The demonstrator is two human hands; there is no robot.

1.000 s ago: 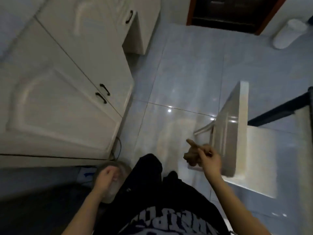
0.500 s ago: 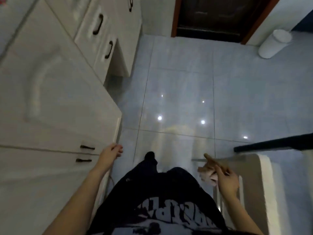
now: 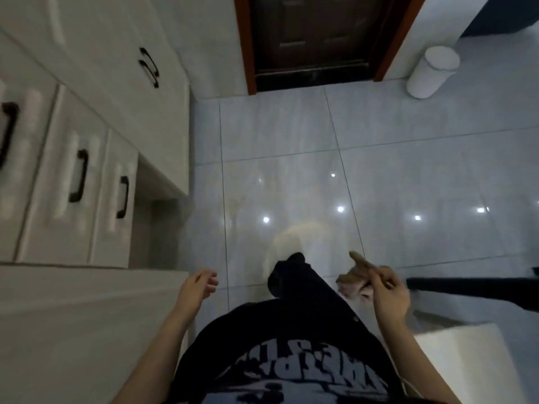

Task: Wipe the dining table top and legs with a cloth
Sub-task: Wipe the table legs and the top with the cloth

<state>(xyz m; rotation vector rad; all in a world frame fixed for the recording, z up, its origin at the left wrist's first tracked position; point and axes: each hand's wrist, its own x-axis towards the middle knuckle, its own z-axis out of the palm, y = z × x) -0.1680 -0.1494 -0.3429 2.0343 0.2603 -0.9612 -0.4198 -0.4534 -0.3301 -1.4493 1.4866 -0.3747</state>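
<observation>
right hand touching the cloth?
Touching. The head view shows the right hand holding the bunched cloth in its curled fingers, with the index finger sticking out.

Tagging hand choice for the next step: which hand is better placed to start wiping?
Right. The right hand holds the cloth and is next to the white surface at lower right, probably the table. The left hand is empty, over by the cabinets.
</observation>
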